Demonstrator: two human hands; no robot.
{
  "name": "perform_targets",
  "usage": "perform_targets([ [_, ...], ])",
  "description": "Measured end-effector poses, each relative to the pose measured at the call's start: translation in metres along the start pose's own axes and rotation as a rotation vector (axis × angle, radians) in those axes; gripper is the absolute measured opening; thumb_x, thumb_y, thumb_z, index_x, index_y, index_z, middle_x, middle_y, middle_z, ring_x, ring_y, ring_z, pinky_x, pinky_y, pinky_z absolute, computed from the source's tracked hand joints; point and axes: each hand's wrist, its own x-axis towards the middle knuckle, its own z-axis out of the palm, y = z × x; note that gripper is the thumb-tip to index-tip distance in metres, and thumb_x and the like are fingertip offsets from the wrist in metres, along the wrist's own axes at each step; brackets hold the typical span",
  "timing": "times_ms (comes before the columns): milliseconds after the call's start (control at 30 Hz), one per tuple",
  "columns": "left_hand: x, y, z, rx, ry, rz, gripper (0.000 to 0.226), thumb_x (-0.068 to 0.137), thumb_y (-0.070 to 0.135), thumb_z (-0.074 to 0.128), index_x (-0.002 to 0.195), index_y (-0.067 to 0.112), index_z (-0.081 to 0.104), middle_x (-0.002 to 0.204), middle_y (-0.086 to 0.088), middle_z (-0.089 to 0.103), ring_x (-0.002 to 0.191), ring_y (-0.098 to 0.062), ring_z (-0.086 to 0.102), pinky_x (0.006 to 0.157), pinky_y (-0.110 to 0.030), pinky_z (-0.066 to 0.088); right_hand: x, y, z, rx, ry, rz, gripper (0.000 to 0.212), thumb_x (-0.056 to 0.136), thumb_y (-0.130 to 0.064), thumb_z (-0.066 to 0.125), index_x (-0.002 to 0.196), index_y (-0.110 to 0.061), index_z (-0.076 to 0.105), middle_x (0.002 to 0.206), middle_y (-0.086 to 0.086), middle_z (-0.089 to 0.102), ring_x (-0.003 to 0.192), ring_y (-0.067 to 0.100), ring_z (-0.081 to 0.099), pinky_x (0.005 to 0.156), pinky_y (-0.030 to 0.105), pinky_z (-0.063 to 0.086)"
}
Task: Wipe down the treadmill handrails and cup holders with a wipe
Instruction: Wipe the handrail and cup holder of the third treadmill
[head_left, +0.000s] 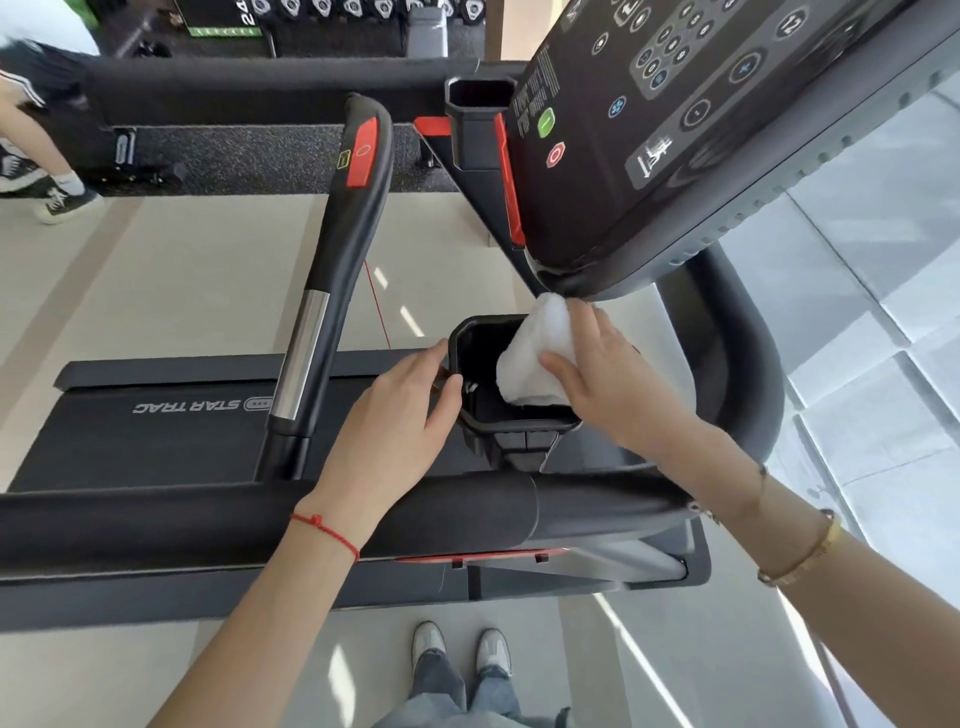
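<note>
Right hand (618, 374) at frame centre-right grips a bunched white wipe (535, 353), thumb pressed across its lower part, fingers curled over the top; wipe sits against the right inner wall of the near cup holder (467, 338), partly down inside it. Left hand (405, 415) just left of that cup holder, thumb and fingertips touching its outer left rim, fingers bent round the edge, steadying it. Red string bracelet (324, 530) on left wrist, gold bangle (800, 551) on right forearm. Both forearms cross over the thick black padded handrail (156, 519) running across the lower-middle of the frame. Inner handrail (332, 280), black with a chrome section and a red panel near its top, rises from centre-left toward upper centre. Second cup holder (478, 124) at upper centre, well apart from the hands, beside the console (701, 130), which fills the upper right with round buttons, one green and one red. Treadmill deck (156, 431) at left middle, printed STAR TRAC upside down. Wearer's grey shoes (460, 649) and jeans at bottom centre on pale floor. Another person's legs and dark sneakers (57, 202) at upper left. Dumbbell rack (363, 10) along the top edge.
</note>
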Motion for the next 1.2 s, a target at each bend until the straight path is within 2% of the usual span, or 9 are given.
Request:
perform_targets([
  [133, 0.0, 0.0, 0.0, -0.009, -0.001, -0.003, 0.046, 0.102, 0.035, 0.039, 0.147, 0.024, 0.04, 0.121, 0.006, 0.061, 0.105, -0.014, 0.06, 0.088, -0.036, 0.052, -0.009, -0.005, 0.0, -0.184, 0.072, -0.236, 0.057, 0.098, -0.023, 0.052, 0.148, -0.004, 0.03, 0.149, 0.013, 0.037, 0.136, 0.028, 0.035, 0.106, 0.03, 0.031],
  [267, 0.0, 0.0, 0.0, -0.023, 0.01, 0.005, 0.04, 0.101, 0.032, 0.042, 0.141, 0.026, 0.046, 0.11, 0.007, 0.061, 0.096, -0.014, 0.06, 0.08, -0.035, 0.052, 0.029, -0.017, 0.001, -0.26, -0.108, -0.444, 0.062, 0.099, -0.022, 0.052, 0.151, -0.006, 0.023, 0.154, 0.01, 0.031, 0.143, 0.025, 0.027, 0.118, 0.032, 0.022],
  [400, 0.0, 0.0, 0.001, -0.01, 0.023, 0.003, 0.038, 0.101, 0.033, 0.042, 0.137, 0.022, 0.048, 0.11, 0.006, 0.061, 0.093, -0.013, 0.06, 0.078, -0.036, 0.052, 0.062, -0.028, 0.005, -0.185, -0.251, -0.47, 0.056, 0.097, -0.021, 0.054, 0.148, -0.012, 0.031, 0.143, 0.006, 0.042, 0.131, 0.025, 0.041, 0.109, 0.037, 0.033],
  [467, 0.001, -0.001, 0.001, -0.018, 0.018, 0.0, 0.042, 0.101, 0.034, 0.042, 0.141, 0.022, 0.046, 0.115, 0.006, 0.061, 0.097, -0.013, 0.06, 0.081, -0.037, 0.052, 0.057, -0.02, 0.0, -0.148, -0.225, -0.438, 0.054, 0.097, -0.023, 0.054, 0.146, -0.013, 0.033, 0.137, 0.007, 0.045, 0.125, 0.027, 0.045, 0.104, 0.04, 0.037],
  [633, 0.0, -0.002, 0.003, -0.008, 0.036, 0.001, 0.046, 0.101, 0.035, 0.042, 0.146, 0.023, 0.042, 0.121, 0.006, 0.061, 0.104, -0.012, 0.059, 0.086, -0.034, 0.052, 0.028, 0.013, -0.009, -0.124, -0.096, -0.337, 0.056, 0.098, -0.023, 0.053, 0.147, -0.01, 0.03, 0.138, 0.009, 0.042, 0.128, 0.027, 0.041, 0.104, 0.022, 0.026],
  [867, 0.0, -0.001, 0.002, -0.011, 0.03, -0.006, 0.047, 0.1, 0.036, 0.04, 0.145, 0.025, 0.042, 0.117, 0.006, 0.062, 0.102, -0.014, 0.06, 0.083, -0.037, 0.052, 0.056, -0.019, 0.009, -0.241, -0.117, -0.441, 0.052, 0.098, -0.028, 0.052, 0.143, -0.01, 0.034, 0.133, 0.009, 0.048, 0.118, 0.028, 0.047, 0.1, 0.039, 0.036],
  [1033, 0.0, -0.001, 0.001, -0.018, 0.032, 0.01, 0.044, 0.101, 0.034, 0.041, 0.145, 0.026, 0.043, 0.12, 0.007, 0.062, 0.103, -0.014, 0.06, 0.085, -0.034, 0.052, 0.023, -0.002, 0.006, -0.062, 0.016, -0.249, 0.057, 0.096, -0.02, 0.056, 0.147, -0.011, 0.032, 0.14, 0.01, 0.042, 0.128, 0.029, 0.04, 0.105, 0.026, 0.028],
  [1133, 0.0, -0.001, 0.002, -0.019, 0.042, 0.014, 0.044, 0.101, 0.035, 0.041, 0.144, 0.026, 0.044, 0.119, 0.007, 0.062, 0.102, -0.013, 0.06, 0.084, -0.032, 0.052, 0.002, -0.006, 0.01, 0.175, 0.083, -0.014, 0.064, 0.095, -0.01, 0.055, 0.15, -0.011, 0.023, 0.145, 0.013, 0.035, 0.132, 0.028, 0.034, 0.099, 0.019, 0.026],
  [1200, -0.001, -0.001, 0.002, -0.028, 0.044, 0.026, 0.043, 0.101, 0.035, 0.04, 0.143, 0.027, 0.045, 0.116, 0.006, 0.063, 0.099, -0.013, 0.061, 0.082, -0.032, 0.053, -0.012, -0.007, 0.014, 0.308, 0.091, 0.128, 0.064, 0.096, -0.01, 0.052, 0.15, -0.009, 0.018, 0.146, 0.015, 0.033, 0.131, 0.029, 0.036, 0.084, 0.011, 0.023],
])
